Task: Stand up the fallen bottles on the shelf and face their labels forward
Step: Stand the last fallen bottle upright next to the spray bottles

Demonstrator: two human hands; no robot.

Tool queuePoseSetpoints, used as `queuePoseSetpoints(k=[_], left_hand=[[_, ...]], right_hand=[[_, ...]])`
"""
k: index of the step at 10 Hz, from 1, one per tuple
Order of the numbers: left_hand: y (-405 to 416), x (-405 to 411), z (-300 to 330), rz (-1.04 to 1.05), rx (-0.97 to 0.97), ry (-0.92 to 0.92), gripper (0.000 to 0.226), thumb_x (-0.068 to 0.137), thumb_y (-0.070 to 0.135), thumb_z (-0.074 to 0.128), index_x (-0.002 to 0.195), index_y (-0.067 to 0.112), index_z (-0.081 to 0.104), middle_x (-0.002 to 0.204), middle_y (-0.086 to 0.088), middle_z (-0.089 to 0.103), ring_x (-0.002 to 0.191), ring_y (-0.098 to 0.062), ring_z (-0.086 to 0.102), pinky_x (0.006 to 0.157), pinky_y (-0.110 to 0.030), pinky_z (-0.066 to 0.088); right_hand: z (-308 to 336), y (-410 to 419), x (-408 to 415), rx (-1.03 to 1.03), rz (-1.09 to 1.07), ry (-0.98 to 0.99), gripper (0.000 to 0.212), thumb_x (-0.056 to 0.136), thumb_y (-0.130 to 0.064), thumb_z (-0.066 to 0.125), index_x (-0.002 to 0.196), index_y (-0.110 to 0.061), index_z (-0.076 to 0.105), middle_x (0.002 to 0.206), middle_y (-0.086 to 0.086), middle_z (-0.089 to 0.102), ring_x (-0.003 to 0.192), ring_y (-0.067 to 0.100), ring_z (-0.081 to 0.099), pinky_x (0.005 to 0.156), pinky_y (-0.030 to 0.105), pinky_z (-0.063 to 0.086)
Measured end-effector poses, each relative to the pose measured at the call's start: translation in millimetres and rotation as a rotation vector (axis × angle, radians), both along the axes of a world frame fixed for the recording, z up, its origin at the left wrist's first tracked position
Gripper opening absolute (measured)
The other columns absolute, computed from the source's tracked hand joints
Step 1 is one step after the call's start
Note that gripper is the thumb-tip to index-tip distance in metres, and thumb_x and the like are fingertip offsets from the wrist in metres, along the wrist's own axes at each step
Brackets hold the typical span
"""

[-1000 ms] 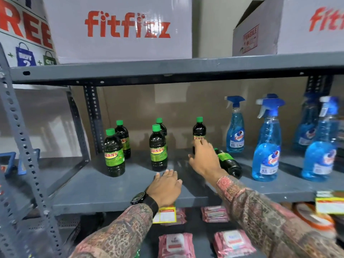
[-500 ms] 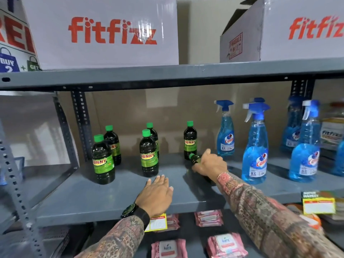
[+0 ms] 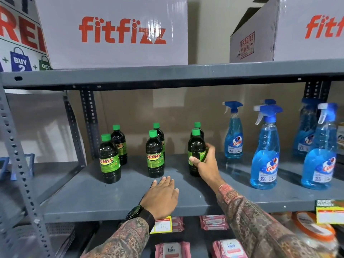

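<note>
Several dark bottles with green caps and green SUNNY labels stand on the grey shelf [image 3: 104, 198]. My right hand [image 3: 206, 164] is wrapped around the right front bottle [image 3: 195, 146], which stands upright with its label turned toward the right, under my fingers. Directly behind it another bottle [image 3: 197, 126] shows only its cap and shoulder. The middle front bottle [image 3: 154, 157] and the left front bottle [image 3: 108, 161] face forward, each with a bottle behind it. My left hand [image 3: 162, 198] lies flat on the shelf's front part, fingers together, holding nothing.
Blue Colin spray bottles [image 3: 265, 153] stand on the right half of the shelf. White fitfizz boxes [image 3: 115, 30] sit on the shelf above. Pink wipe packs [image 3: 172, 249] and price tags [image 3: 162, 226] are below. A perforated steel upright [image 3: 16, 164] rises at the left.
My right hand took hold of the bottle that lay on its side and raised it upright in front of the rear right bottle. The left hand stayed flat on the shelf.
</note>
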State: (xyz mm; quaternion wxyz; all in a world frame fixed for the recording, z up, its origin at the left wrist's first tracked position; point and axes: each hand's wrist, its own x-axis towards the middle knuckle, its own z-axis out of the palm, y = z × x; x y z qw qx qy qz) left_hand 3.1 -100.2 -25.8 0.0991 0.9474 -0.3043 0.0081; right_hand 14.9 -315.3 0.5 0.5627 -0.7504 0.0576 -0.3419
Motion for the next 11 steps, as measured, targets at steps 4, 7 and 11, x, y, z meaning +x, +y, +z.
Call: queuePoseSetpoints(k=[4,7,11], left_hand=[[-0.3,-1.3,-1.0,0.002,0.008,-0.013,0.065,0.112,0.042,0.017,0.169,0.011,0.013,0.180,-0.005,0.008,0.166,-0.018,0.004,0.135,-0.042,0.000],[0.0,-2.3,0.1,0.004,0.010,-0.016,0.065,0.112,0.043,0.016,0.169,0.011,0.013,0.180,-0.005,0.007,0.166,-0.018,0.004,0.135,-0.040,-0.001],[-0.3,-1.5,-0.8,0.008,0.016,-0.019,0.065,0.112,0.043,0.016,0.169,0.012,0.013,0.180,-0.004,0.007,0.166,-0.017,0.003,0.135,-0.039,-0.001]], right_hand=[[-12.8,-0.7,-0.9,-0.306,-0.336,0.043,0.097,0.064,-0.049,0.092,0.139,-0.017,0.039,0.130,0.009,0.057,0.120,0.029,0.057,0.098,0.043,0.050],[-11.8,-1.8,-2.0,-0.262,-0.312,0.058,0.093,0.069,-0.041,0.091,0.142,-0.015,0.039,0.124,0.000,0.054,0.109,0.016,0.054,0.092,0.037,0.050],[-11.5,1.2,-2.7,-0.363,-0.360,0.084,0.076,0.070,-0.039,0.091,0.123,-0.012,0.044,0.115,0.007,0.054,0.105,0.025,0.054,0.090,0.043,0.051]])
